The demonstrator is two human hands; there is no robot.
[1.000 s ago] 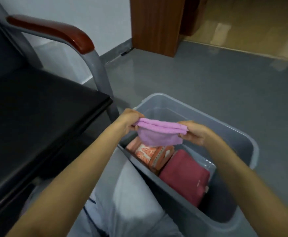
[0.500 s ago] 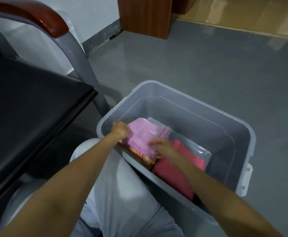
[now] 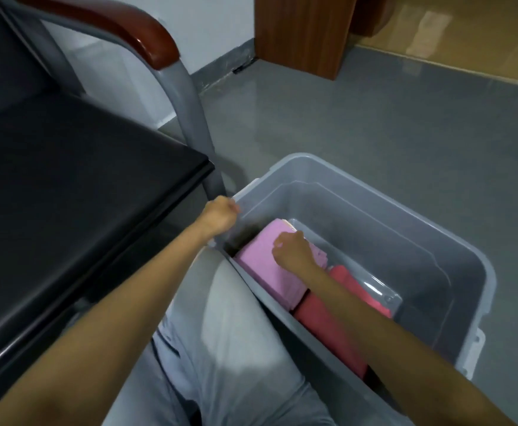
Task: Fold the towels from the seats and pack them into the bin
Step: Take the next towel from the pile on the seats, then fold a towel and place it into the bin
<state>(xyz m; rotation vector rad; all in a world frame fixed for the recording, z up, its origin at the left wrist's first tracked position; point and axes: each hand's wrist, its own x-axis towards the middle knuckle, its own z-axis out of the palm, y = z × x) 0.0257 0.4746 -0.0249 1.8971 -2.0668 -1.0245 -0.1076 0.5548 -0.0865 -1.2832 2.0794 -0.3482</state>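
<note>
Left grip (image 3: 221,216) clamped over the bin (image 3: 374,192) rim at its near-left corner. Right grip (image 3: 291,250) inside, fingers curled on folded pink towel (image 3: 260,262); pinching or pressing, cannot tell. Towel lies along near wall, touching red towel (image 3: 325,330).

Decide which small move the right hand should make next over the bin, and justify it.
Probably let go and lift the right hand out. The pink towel already lies folded in the bin, beside the red towel, with the hand's fingers curled on it, so it seems packed. The left hand grips the bin's rim, steadying it.
</note>
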